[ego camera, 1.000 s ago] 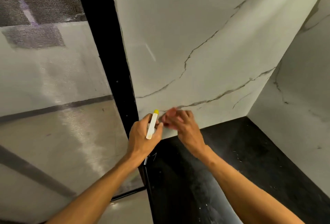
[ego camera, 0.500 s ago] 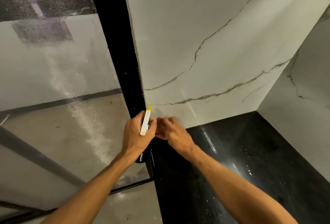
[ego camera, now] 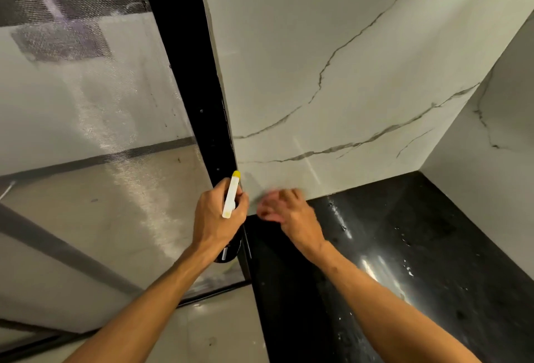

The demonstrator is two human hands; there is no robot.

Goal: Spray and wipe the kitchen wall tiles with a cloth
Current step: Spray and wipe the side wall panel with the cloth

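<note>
My left hand (ego camera: 215, 215) grips a spray bottle (ego camera: 231, 195) with a white head and yellow nozzle; its dark body shows below my fist. The nozzle points up along the black frame. My right hand (ego camera: 284, 212) is blurred with motion, its fingers curled against the bottom of the white marble-veined wall tile (ego camera: 332, 44), just above the counter. A pale grey smear at its fingertips looks like the cloth (ego camera: 252, 189), mostly hidden and hard to tell from the tile.
A black vertical frame (ego camera: 185, 59) divides the tile from a mesh window screen (ego camera: 86, 88) on the left. A glossy black counter (ego camera: 404, 247), speckled with droplets, runs to a corner where a second tiled wall (ego camera: 491, 131) stands on the right.
My right hand has slid left along the base of the tile and then a little back to the right. The left hand keeps hold of the bottle, shifting slightly with the view.
</note>
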